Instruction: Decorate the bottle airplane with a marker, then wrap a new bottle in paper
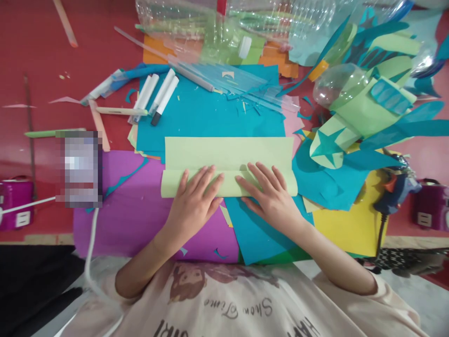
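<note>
A light green sheet of paper (229,152) lies crosswise in front of me, its near edge folded or rolled over into a band. My left hand (196,196) rests flat on the left half of that band, fingers spread and pointing away from me. On the right half, my right hand (268,194) lies the same way, its fingers apart. Both hands press the paper from above without gripping it. Under it are a blue sheet (210,117) and a purple sheet (140,210). What lies beneath the palms is hidden.
White markers (164,98) lie at the upper left, near a blurred-out device (81,168) with a white cable. Clear plastic bottles (224,37) fill the back. A green and blue paper-covered bottle craft (365,107) stands right, above a glue gun (394,187) and yellow sheet (347,229).
</note>
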`<act>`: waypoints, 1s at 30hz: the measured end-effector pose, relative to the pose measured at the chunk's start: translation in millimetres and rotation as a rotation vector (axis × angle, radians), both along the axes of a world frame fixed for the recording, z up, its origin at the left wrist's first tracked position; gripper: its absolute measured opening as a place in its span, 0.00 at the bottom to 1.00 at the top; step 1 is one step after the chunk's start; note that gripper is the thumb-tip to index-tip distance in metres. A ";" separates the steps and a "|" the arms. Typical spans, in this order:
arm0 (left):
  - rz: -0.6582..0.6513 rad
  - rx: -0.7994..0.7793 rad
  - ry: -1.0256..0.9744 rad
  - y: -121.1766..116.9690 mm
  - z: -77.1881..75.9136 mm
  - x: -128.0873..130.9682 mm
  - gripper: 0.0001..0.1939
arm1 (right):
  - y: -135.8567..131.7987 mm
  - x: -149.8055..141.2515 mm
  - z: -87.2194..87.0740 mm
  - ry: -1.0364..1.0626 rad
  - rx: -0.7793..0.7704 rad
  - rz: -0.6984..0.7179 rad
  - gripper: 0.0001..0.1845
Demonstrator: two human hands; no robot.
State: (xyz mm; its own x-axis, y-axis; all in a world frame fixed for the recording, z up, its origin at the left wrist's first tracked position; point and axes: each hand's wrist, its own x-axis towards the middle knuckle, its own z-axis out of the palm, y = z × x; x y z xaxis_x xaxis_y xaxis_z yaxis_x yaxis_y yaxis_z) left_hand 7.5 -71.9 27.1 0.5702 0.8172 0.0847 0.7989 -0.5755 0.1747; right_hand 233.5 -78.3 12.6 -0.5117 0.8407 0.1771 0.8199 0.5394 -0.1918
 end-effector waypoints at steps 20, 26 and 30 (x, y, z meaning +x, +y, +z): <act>-0.008 -0.044 0.048 20.1 -13.7 -1.2 0.22 | 26.8 11.9 -3.2 0.009 -0.028 0.028 0.22; 0.014 -0.085 0.031 24.1 -13.7 -1.2 0.23 | 30.3 13.9 -7.8 0.042 -0.032 0.004 0.24; 0.040 -0.134 0.025 26.8 -12.7 -0.5 0.23 | 31.3 14.0 -9.9 0.051 -0.074 -0.026 0.24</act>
